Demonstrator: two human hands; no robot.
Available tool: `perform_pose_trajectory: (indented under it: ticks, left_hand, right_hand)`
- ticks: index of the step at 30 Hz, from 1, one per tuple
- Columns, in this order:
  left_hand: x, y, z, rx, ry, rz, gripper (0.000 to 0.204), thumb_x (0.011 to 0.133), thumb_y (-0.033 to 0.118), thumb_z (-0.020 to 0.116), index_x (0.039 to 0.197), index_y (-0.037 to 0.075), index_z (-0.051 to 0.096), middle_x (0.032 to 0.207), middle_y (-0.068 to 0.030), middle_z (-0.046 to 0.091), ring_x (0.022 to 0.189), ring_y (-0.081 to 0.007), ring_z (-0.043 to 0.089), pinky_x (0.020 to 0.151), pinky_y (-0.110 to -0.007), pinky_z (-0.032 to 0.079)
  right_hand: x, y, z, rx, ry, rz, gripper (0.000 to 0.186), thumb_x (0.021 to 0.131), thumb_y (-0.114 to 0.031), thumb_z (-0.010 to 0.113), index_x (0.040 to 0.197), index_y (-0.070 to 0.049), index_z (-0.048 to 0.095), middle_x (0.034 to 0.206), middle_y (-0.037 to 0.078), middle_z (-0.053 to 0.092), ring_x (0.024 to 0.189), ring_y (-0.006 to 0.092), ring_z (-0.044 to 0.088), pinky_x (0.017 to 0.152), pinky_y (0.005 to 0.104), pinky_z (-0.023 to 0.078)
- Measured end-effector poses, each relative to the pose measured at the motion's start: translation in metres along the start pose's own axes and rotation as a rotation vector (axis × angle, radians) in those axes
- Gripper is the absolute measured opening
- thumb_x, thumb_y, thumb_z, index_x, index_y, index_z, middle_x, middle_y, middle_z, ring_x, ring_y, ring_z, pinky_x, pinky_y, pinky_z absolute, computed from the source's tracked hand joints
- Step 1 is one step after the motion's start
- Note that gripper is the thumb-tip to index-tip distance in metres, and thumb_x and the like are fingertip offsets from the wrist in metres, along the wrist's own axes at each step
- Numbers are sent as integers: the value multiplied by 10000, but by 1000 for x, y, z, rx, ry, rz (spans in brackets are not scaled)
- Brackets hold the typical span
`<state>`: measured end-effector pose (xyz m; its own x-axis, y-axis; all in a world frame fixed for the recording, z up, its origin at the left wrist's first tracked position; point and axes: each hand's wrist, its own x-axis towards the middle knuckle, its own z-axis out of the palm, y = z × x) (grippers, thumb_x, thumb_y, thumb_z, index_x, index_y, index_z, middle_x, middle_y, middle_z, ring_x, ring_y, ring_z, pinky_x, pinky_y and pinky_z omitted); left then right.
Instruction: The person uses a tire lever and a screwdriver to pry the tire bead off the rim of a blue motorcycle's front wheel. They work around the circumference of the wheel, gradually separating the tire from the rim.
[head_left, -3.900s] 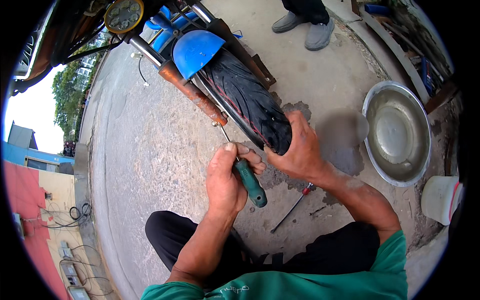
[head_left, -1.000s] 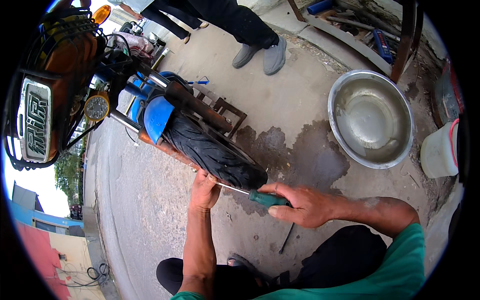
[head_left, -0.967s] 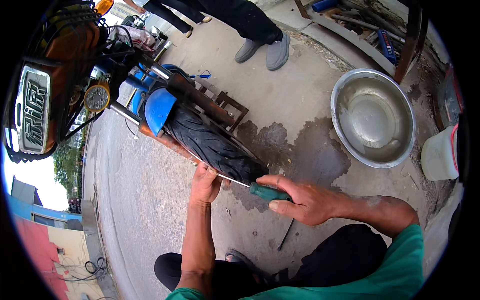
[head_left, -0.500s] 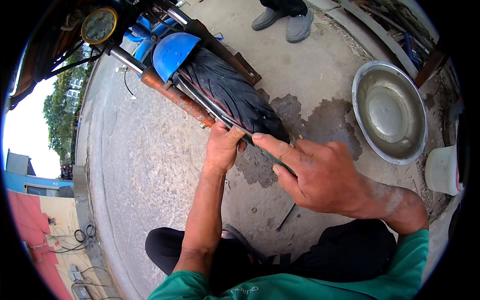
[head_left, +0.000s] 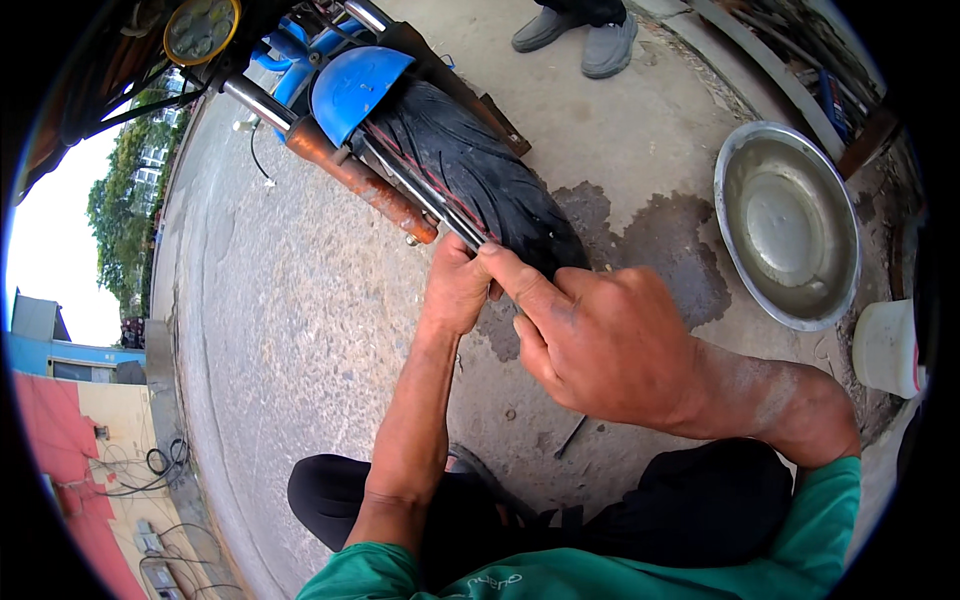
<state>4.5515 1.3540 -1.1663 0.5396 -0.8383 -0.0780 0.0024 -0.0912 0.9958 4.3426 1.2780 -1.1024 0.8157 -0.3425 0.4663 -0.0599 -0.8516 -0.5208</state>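
Note:
A front wheel with black tyre [head_left: 468, 160] sits under a blue fender [head_left: 355, 88], beside a rusty orange fork leg [head_left: 365, 190]. My left hand [head_left: 455, 285] is closed at the tyre's near left edge, on or around the metal shaft [head_left: 450, 212] there; which exactly is hidden. My right hand [head_left: 610, 340] is curled round the screwdriver, whose green handle is now almost wholly hidden, with the index finger stretched along it toward my left hand. A thin metal tool [head_left: 570, 435] lies on the ground below my right hand.
A steel basin [head_left: 723, 215] stands at right above a white bucket [head_left: 880, 345]. Another person's grey shoes [head_left: 607, 50] are beyond the wheel, near a concrete edge with scrap. A roadway [head_left: 250, 350] lies left; a wet patch [head_left: 670, 250] spreads beside the tyre.
Since 3.9 seconds ago the screwdriver has passed from my left hand to my right. In the last second, my right hand has pushed up and leftward along the tyre's edge, hiding the handle.

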Motion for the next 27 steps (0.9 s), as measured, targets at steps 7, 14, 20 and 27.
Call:
perform_pose_trajectory:
  ticks: [7,14,20,27]
  left_hand:
    - [-4,32,9,-42,69,-43,217,997,129,637,782,107,617,723,39,613,620,-59,562,512,-237,442]
    - [0,6,-3,114,-67,-153,113,954,129,714,890,81,635,833,39,630,783,-64,575,656,-272,499]
    - [-5,-6,5,135,-91,51,93,912,111,726,942,44,667,874,30,659,835,-80,597,719,-287,519]
    - [-10,5,5,352,-112,113,109,902,110,728,973,33,700,907,9,698,873,-106,626,789,-313,534]
  right_hand:
    - [24,-12,-6,-72,7,-12,596,847,-186,698,1376,68,591,683,124,691,576,269,702,502,387,543]
    - [24,-21,-14,-160,-87,9,616,825,-139,686,1380,100,569,721,139,716,606,263,724,527,379,561]
    - [28,-2,4,-89,-10,-63,614,829,-131,694,1376,115,562,676,152,699,560,266,707,506,388,554]
    - [6,-5,-10,-3,-64,26,554,896,-157,701,1396,38,565,633,118,634,540,282,636,491,405,502]
